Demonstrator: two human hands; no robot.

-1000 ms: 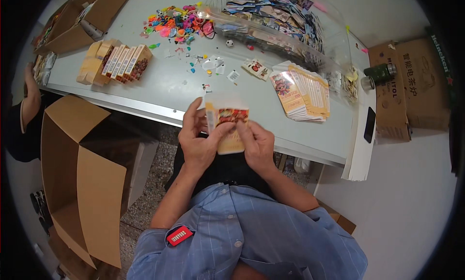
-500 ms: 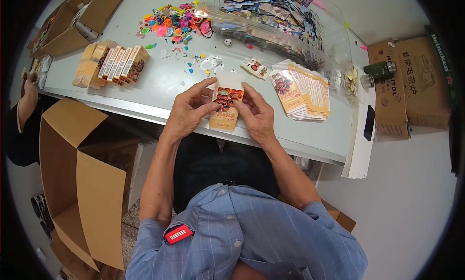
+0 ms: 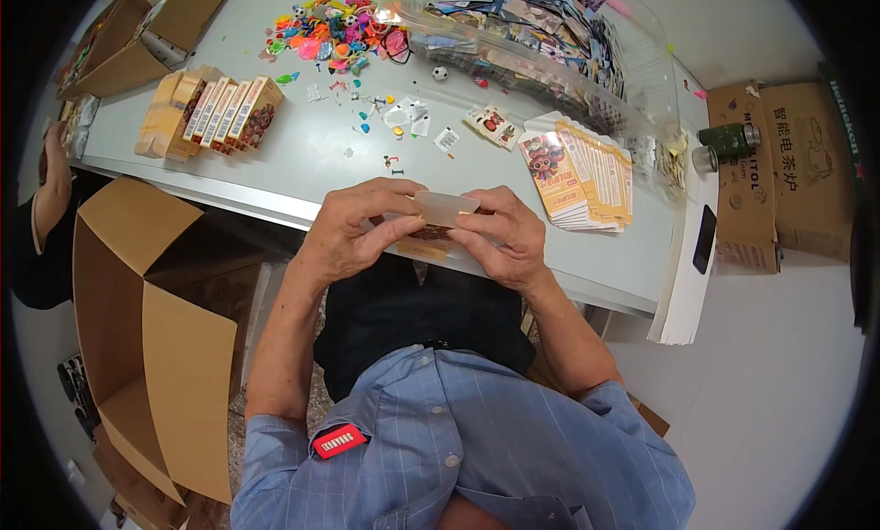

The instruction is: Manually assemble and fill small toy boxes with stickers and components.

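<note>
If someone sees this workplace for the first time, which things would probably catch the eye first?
Probably the heap of small, brightly coloured trinkets on the far part of the table, just left of a clear bin full of printed packets. Next, perhaps, the small carton held between the left hand and the right hand, at the table's near edge.

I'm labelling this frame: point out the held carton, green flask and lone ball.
Held carton [image 3: 446, 209], head view: its pale flap.
Green flask [image 3: 729, 141], head view: its body.
Lone ball [image 3: 440, 73], head view: its middle.
</note>
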